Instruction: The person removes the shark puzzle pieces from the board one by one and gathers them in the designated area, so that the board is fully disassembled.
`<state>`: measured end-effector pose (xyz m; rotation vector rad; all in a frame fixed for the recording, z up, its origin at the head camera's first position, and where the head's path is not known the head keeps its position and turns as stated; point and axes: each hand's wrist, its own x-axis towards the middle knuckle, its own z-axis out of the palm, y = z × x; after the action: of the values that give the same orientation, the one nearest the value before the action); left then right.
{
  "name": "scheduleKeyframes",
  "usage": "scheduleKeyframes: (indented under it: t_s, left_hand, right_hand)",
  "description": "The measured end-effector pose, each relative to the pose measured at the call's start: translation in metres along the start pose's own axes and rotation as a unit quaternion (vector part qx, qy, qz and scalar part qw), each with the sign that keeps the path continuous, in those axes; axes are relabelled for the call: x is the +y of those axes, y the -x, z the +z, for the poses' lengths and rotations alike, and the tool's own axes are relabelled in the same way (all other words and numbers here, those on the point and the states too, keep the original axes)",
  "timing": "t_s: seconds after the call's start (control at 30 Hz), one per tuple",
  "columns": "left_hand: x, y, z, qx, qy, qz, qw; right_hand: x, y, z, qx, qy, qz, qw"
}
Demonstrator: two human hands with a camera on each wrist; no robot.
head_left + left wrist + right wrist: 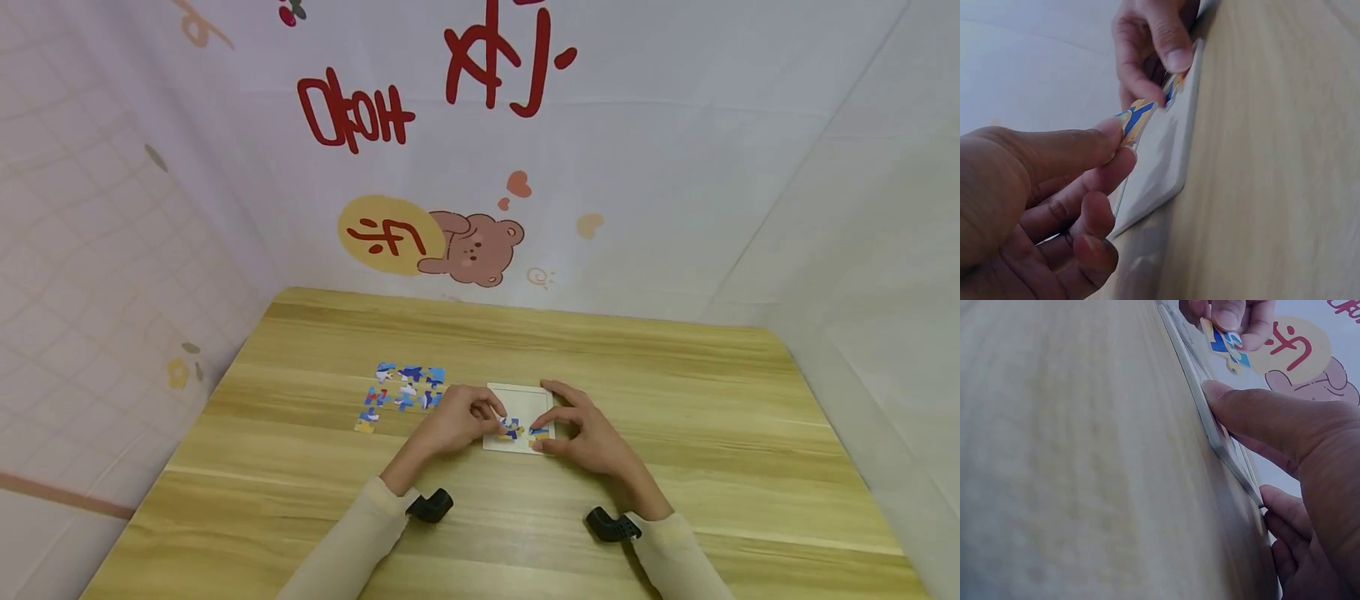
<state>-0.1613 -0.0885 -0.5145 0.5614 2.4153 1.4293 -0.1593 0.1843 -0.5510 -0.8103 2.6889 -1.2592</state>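
Note:
Between thumb and forefinger my left hand (456,419) pinches a jigsaw piece (1137,119), blue, yellow and white, tilted above a white puzzle tray (517,400). In the right wrist view this held piece (1221,341) hangs over the tray's far part. My right hand (592,433) is at the tray's right side. Its thumb and forefinger hold a second piece (539,435) in the front right corner, seen partly in the left wrist view too. The other right fingers (1285,509) touch the tray's edge. The hands hide parts of both pieces.
Several loose jigsaw pieces (405,393) in blue, white and yellow lie on the wooden table (660,375), left of the tray. White cloth walls (645,167) with a printed bear (480,248) and red characters stand behind and at the sides.

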Motion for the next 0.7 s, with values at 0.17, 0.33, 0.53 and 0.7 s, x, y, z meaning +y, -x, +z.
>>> scheduleKeyframes:
  t_s: [0.17, 0.33, 0.53, 0.7]
  left_hand:
    - [-0.004, 0.002, -0.009, 0.016, 0.001, 0.004, 0.9999]
    - [-0.005, 0.004, -0.018, 0.022, 0.013, -0.004, 0.9997]
    - [-0.006, 0.007, -0.030, 0.021, -0.007, -0.003, 0.9997]
    - [-0.009, 0.008, -0.039, 0.008, -0.005, -0.003, 1.0000]
  right_hand:
    - [-0.001, 0.001, 0.001, -0.003, 0.004, 0.008, 1.0000]
    - [-0.003, 0.000, 0.001, -0.003, 0.003, 0.011, 0.9999]
    - [-0.003, -0.001, 0.000, -0.004, 0.001, 0.012, 0.9999]
    - [-0.003, 0.001, 0.001, 0.002, 0.001, 0.012, 0.9999]
